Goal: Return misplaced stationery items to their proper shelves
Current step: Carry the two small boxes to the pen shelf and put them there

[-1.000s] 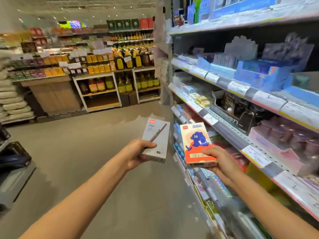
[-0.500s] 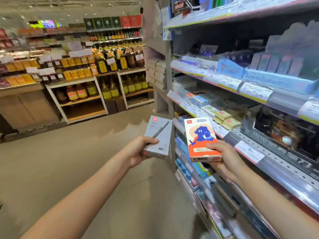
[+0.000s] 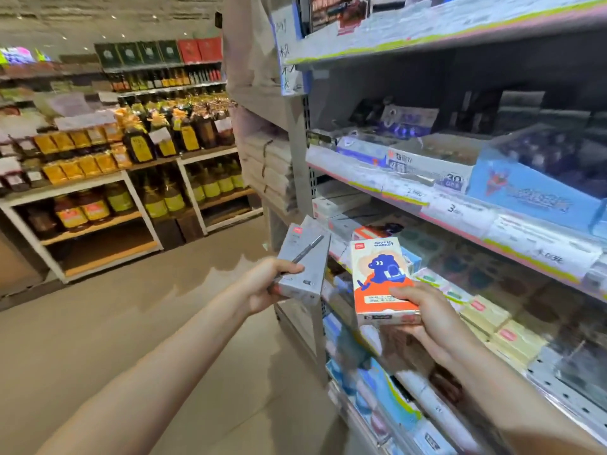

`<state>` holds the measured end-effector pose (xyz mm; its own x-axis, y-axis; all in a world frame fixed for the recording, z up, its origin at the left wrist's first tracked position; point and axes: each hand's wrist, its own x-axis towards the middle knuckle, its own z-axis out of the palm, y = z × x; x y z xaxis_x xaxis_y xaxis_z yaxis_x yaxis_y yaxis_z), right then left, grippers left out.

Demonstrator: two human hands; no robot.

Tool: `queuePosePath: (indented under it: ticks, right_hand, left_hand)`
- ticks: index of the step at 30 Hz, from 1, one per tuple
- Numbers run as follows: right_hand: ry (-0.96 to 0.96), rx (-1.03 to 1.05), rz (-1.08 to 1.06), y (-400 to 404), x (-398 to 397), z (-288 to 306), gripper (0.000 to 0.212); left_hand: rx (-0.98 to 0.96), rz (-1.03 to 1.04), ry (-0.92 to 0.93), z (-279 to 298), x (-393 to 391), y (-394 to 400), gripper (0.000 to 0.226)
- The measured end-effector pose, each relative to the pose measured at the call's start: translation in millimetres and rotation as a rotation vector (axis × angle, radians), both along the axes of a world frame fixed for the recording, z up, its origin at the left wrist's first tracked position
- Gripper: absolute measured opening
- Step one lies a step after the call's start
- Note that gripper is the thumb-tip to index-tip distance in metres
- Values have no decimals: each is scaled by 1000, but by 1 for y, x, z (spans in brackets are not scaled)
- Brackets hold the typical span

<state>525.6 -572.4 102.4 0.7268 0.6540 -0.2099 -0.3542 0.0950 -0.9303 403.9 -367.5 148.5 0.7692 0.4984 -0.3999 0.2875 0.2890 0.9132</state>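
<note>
My left hand (image 3: 269,285) grips a grey pen box (image 3: 303,262) with a pen pictured on its front, held upright in the aisle. My right hand (image 3: 427,310) holds an orange and cream box (image 3: 381,280) printed with a blue cartoon dinosaur, just right of the grey box. Both boxes hover in front of the near end of the stationery shelving (image 3: 460,221) on my right. That shelving carries rows of small boxes with price tags along its edges.
Yellow boxes (image 3: 512,336) lie on the shelf beside my right hand. Blue packs (image 3: 387,395) fill the lower shelves. Stacked white paper (image 3: 269,169) sits at the shelving's end cap. Across the beige floor (image 3: 115,339), white racks (image 3: 138,205) hold oil bottles.
The view has moved forward along the aisle, so the shelving's end and the oil racks look nearer. Both hands keep their boxes, and the two boxes sit closer together.
</note>
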Motion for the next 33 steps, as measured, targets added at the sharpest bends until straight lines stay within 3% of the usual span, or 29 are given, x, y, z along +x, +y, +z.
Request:
queuePosePath:
  ticks: [8,12,18,23,27,30,33]
  right_hand:
    - [23,-25,-146,40,31,4,13]
    - [63,-40,-290,60,34,6,27]
    - [27,-12,-479,84,31,13,10]
    - [-3,9,-578,94,20,15,17]
    - [10,-2,-637,102,13,13,16]
    - [42,-16,-693,106,10,15,23]
    - [62,-38,-741,110,9,17,39]
  left_hand:
    - [2,-253,57,-4,103,91,12]
    - [-28,-413,27,-8,151,115,14]
    - [66,-589,55,-17,203,132,7]
    - [311,-591,-35,-26,219,133,24]
    - [1028,-654,-165,-22,219,134,57]
    - [1180,-780,-210,-16,217,139,80]
    - [1346,-923,-240,-14,225,149,79]
